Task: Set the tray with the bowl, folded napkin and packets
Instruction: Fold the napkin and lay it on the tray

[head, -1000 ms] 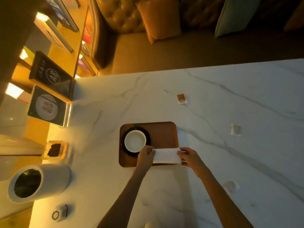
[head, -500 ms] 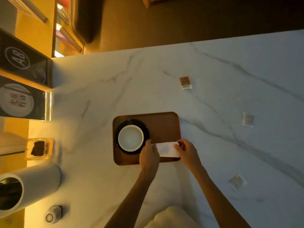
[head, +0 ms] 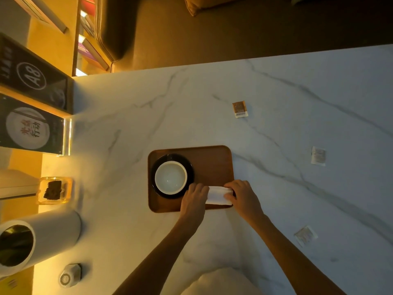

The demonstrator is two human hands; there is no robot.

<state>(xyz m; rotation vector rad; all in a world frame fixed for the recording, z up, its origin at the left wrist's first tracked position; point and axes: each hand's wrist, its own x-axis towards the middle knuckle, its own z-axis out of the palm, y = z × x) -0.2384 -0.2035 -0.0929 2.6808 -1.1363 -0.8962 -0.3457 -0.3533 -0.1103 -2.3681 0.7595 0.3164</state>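
From the head view, a brown rounded-corner wooden tray [head: 210, 160] lies on the white marble desk [head: 276, 81], with a white round ceramic bowl [head: 170, 176] on a black round saucer [head: 190, 167] at the tray's left end. The left hand [head: 194, 201] and right hand [head: 243, 196] pinch opposite ends of a white folded napkin [head: 217, 195] at the tray's near right edge. Three small paper packets lie apart on the desk: a brown packet [head: 239, 109], a white packet [head: 318, 155] and a pale packet [head: 305, 235].
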